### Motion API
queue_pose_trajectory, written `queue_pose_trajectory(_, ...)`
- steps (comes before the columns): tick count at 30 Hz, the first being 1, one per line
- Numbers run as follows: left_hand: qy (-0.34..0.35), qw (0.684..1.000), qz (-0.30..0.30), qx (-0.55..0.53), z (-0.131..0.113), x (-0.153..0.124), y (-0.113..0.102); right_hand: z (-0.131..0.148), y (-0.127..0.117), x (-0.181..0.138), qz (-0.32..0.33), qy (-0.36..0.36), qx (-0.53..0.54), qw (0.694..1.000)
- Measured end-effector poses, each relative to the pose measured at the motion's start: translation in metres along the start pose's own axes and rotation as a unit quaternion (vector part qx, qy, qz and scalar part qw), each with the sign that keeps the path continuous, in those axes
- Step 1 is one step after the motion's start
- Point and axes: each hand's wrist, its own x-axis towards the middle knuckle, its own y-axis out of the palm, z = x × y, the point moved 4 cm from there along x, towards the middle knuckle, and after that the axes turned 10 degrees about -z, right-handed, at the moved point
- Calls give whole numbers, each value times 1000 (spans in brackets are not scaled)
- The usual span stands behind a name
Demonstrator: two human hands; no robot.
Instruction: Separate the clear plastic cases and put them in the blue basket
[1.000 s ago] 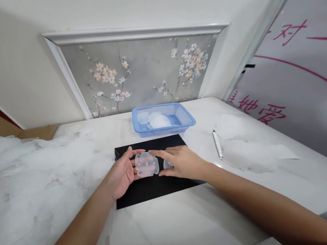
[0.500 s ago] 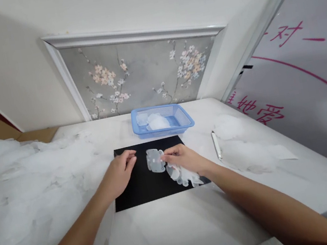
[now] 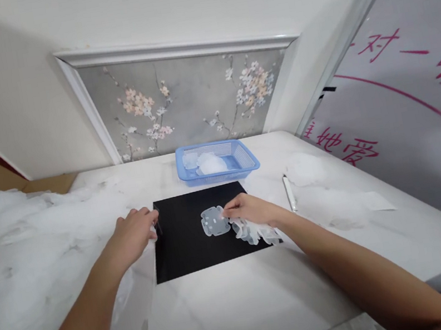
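My right hand (image 3: 251, 210) is closed in a pinch on the edge of a flat, translucent plastic piece (image 3: 214, 222) with small white spots and a wavy outline, held over a black mat (image 3: 184, 250). Under its palm, more thin translucent pieces (image 3: 255, 232) bunch together toward the mat's right side. My left hand (image 3: 136, 232) is at the mat's left edge with its fingers curled down. Something clear or whitish shows at those fingertips, but I cannot make it out.
A blue plastic basket (image 3: 220, 177) with several translucent pieces stands behind the mat. A large heap of translucent pieces (image 3: 29, 264) covers the table's left. On the right lie a white pen-like tool (image 3: 289, 193) and more pieces (image 3: 333, 208). A whiteboard (image 3: 425, 153) stands beyond.
My left hand has moved left, from over the mat to its left edge, and its fingers have curled. The piece in my right hand has turned and sits slightly lower.
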Motion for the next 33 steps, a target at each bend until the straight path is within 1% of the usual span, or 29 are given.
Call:
queue_pose_trajectory(3,8,996,-63,-55,-6,3,0,-2,1,1,12,-4,18,1000)
queue_pose_trajectory(5,34,988,-112,-106,-14,5,1,-2,2,1,24,-10,23,999)
queue_pose_trajectory(7,57,975,-141,-162,-24,5,2,-2,2,1,39,-14,25,999)
queue_pose_trajectory(9,52,961,-138,-233,-33,4,5,-2,2,0,49,-18,34,998)
queue_pose_trajectory(13,-24,921,-88,-378,-41,3,21,-2,2,0,59,-21,55,997)
queue_pose_trajectory(15,-74,883,-56,-460,-39,6,33,-3,2,0,66,-20,57,996)
queue_pose_trajectory(18,-143,808,-27,-571,-35,10,48,-3,3,-2,80,-23,58,995)
queue_pose_trajectory(20,-155,783,-20,-603,-34,12,53,3,-1,-3,83,-42,58,994)
queue_pose_trajectory(21,-153,769,-9,-621,-35,12,53,9,-6,-3,74,-59,57,994)
queue_pose_trajectory(23,-160,716,26,-680,-38,11,55,25,-22,1,30,-98,49,994)
queue_pose_trajectory(25,-171,655,56,-734,-41,10,55,45,-45,13,-33,-127,28,991)
queue_pose_trajectory(26,-177,634,62,-750,-41,10,56,54,-56,23,-56,-133,17,989)
queue_pose_trajectory(28,-183,614,62,-765,-41,11,57,72,-76,50,-73,-140,16,987)
queue_pose_trajectory(30,-187,600,61,-776,-41,12,58,84,-88,82,-65,-133,-18,989)
queue_pose_trajectory(31,-189,593,62,-780,-41,12,59,86,-90,99,-48,-128,-57,989)
queue_pose_trajectory(33,-193,582,65,-788,-41,11,60,87,-93,128,-54,-126,-170,976)
